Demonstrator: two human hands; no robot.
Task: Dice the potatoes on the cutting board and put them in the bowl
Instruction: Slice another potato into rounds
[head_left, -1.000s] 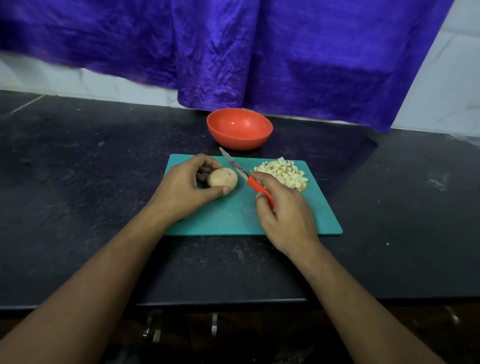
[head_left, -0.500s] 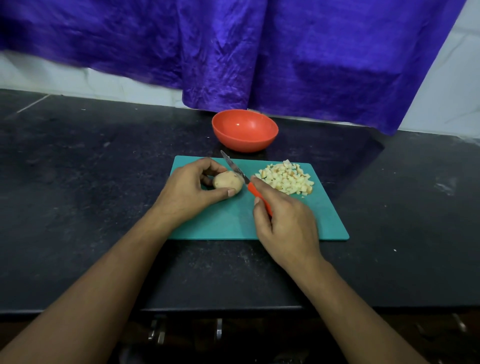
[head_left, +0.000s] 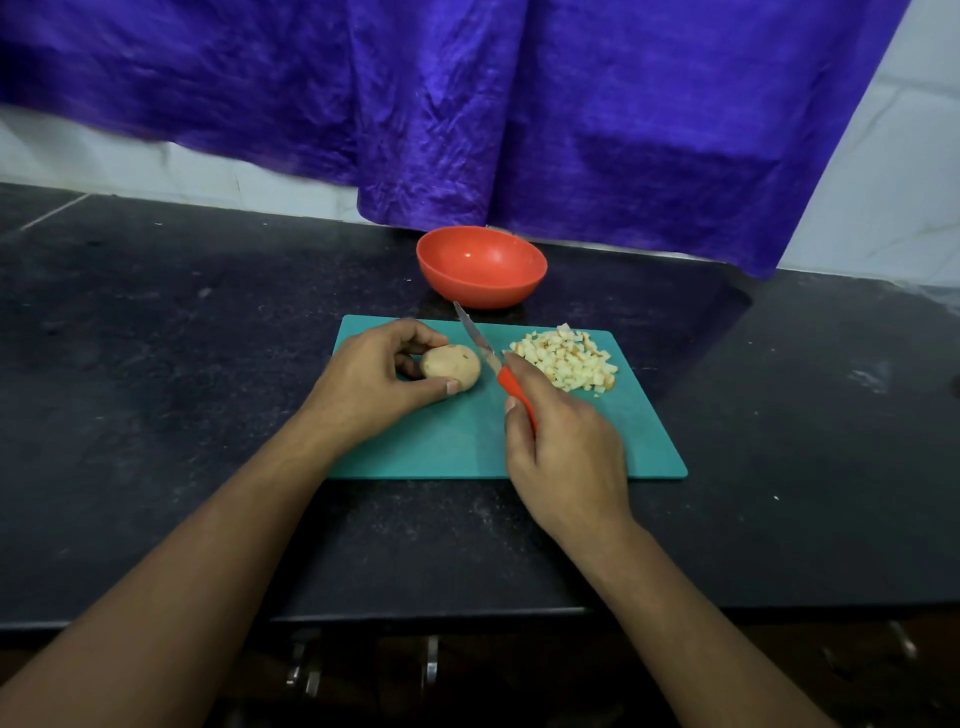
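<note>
A home kitchen: a dark speckled stone worktop (head_left: 156, 338) runs along a white tiled wall (head_left: 883, 182), bearing a teal plastic cutting board (head_left: 441, 447), a round orange plastic bowl (head_left: 480, 267) and a heap of diced potato (head_left: 566, 358).

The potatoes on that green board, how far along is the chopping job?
Partly done. A pile of diced potato already sits on the cutting board. In hand: the left hand steadies a whole potato while the right hand holds the knife beside it. Left: dicing that potato and filling the bowl, which looks empty.
</note>
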